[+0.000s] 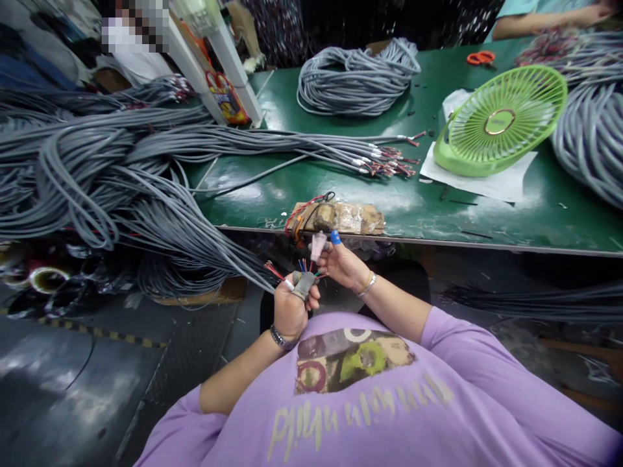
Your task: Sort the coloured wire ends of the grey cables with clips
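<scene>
My left hand (pixel 291 310) is closed around the end of a grey cable, whose sheath is stripped back to a fan of thin coloured wires (pixel 302 265). Red, blue and green strands stick up past a grey cover (pixel 304 285) on its thumb. Close by on the right, my right hand (pixel 344 264) pinches at the green wire ends; its fingertips are partly hidden. One of its fingers wears a blue cap (pixel 335 238), another a pale pinkish one (pixel 318 246). Just beyond both hands, a taped wooden block (pixel 357 218) with red and black leads lies on the table edge.
Long grey cables (pixel 160 139) heap up at the left and stretch across the green table (pixel 263 201). Behind lies a coiled bundle (pixel 357 78). A green fan (pixel 501 120) stands on white paper, near orange scissors (pixel 481 58). A co-worker's arm (pixel 545 21) reaches in at the far right.
</scene>
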Demonstrator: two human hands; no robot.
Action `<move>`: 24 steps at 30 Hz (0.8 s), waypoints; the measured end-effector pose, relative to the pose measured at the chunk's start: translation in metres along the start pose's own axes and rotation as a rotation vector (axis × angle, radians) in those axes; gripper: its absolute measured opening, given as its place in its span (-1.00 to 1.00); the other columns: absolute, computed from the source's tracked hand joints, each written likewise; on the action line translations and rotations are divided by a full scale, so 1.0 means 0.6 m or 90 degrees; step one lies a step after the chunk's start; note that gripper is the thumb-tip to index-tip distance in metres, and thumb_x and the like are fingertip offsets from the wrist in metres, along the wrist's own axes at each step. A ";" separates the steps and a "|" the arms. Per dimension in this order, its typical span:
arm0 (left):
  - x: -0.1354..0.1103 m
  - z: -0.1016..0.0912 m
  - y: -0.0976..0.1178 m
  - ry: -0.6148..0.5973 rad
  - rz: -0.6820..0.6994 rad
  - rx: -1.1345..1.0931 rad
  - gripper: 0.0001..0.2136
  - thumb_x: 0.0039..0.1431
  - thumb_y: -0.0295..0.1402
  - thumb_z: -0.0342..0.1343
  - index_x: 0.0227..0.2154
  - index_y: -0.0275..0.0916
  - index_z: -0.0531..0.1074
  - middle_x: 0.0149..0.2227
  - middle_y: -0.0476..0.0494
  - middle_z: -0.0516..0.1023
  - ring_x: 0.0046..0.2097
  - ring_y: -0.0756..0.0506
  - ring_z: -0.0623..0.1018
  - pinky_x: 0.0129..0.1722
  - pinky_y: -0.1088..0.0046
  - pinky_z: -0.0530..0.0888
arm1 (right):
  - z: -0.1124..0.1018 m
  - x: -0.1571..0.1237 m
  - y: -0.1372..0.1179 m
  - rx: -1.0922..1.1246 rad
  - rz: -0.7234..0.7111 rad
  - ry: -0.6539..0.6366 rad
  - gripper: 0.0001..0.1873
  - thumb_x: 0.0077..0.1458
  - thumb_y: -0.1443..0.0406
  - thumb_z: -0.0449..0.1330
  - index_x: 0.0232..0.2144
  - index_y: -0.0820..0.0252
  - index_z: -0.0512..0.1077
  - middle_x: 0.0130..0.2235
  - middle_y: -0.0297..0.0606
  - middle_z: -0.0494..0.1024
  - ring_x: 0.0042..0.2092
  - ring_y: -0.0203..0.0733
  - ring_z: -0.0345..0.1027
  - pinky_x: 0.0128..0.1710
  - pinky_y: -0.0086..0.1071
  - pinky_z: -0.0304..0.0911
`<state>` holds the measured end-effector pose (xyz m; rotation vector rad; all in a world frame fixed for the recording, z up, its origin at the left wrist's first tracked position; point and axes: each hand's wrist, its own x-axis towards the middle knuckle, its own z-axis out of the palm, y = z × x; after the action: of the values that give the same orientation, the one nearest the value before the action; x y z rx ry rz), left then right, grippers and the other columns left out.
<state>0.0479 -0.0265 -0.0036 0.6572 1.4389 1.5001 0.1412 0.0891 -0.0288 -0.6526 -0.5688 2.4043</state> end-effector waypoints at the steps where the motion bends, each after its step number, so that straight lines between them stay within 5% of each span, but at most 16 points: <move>1: -0.002 -0.002 0.001 0.003 0.002 -0.001 -0.72 0.01 -0.15 0.23 -0.51 -0.26 0.35 -0.64 0.05 0.46 -0.71 0.12 0.36 -0.76 0.66 0.15 | -0.004 -0.002 -0.003 -0.011 0.012 -0.012 -0.43 0.03 -0.19 0.10 -0.45 0.23 0.41 -0.47 -0.31 0.43 -0.51 -0.39 0.18 -0.54 -0.51 0.12; 9: -0.004 0.006 0.008 -0.007 0.041 -0.018 -0.75 0.04 -0.18 0.21 -0.51 -0.26 0.37 -0.64 0.05 0.46 -0.71 0.11 0.36 -0.75 0.65 0.18 | -0.001 0.000 -0.018 -0.090 -0.012 -0.058 -0.51 0.07 -0.06 0.18 -0.30 0.28 0.51 -0.48 -0.32 0.42 -0.52 -0.41 0.13 -0.54 -0.52 0.11; 24: 0.015 0.017 0.004 0.008 -0.007 -0.009 -0.72 -0.02 -0.15 0.24 -0.51 -0.25 0.34 -0.66 0.07 0.45 -0.71 0.11 0.36 -0.76 0.66 0.18 | 0.019 0.002 -0.004 -0.018 -0.054 -0.001 -0.68 0.08 0.08 0.24 -0.34 0.24 0.52 -0.52 -0.35 0.44 -0.49 -0.36 0.23 -0.46 -0.48 0.17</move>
<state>0.0526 -0.0137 -0.0013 0.6318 1.4375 1.5076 0.1349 0.0888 -0.0187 -0.6260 -0.6205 2.3224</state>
